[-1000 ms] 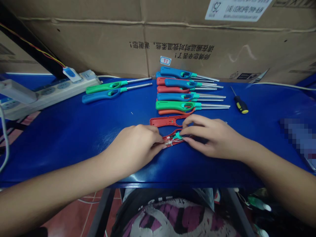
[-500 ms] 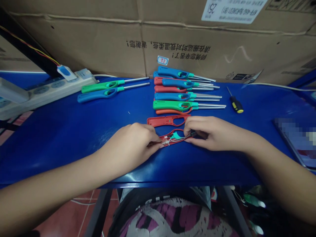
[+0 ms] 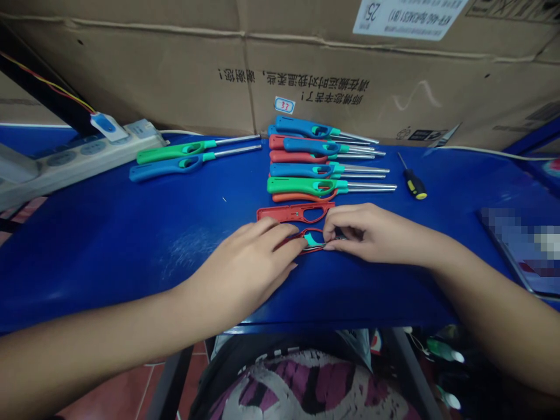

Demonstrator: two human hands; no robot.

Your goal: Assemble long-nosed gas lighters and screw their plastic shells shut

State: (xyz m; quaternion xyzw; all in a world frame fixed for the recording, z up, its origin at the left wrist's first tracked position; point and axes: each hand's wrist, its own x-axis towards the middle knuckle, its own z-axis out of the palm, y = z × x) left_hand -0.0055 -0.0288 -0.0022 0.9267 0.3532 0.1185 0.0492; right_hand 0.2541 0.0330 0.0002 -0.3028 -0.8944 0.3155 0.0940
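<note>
An opened red lighter casing half (image 3: 315, 232) lies on the blue table in front of me, with a turquoise trigger (image 3: 311, 240) inside. My left hand (image 3: 249, 256) reaches over its handle end, fingers bent on top and thumb on the near side, hiding most of the inner parts. At the nozzle end, my right hand (image 3: 363, 233) is closed in a pinch on the casing half and a thin dark part by it. Just beyond both hands rests the other red casing half (image 3: 280, 213), its inner side facing up.
Several assembled lighters (image 3: 301, 186) are piled behind the casing. A green lighter (image 3: 170, 152) and a blue lighter (image 3: 168, 169) lie left, near a power strip (image 3: 65, 160). To the right are a screwdriver (image 3: 413, 184) and a phone (image 3: 520, 251). A cardboard box (image 3: 175, 70) stands behind.
My left hand has shifted from a pinch at the inner parts to fingers spread over the handle end, covering more of it. The right hand stays at the nozzle end.
</note>
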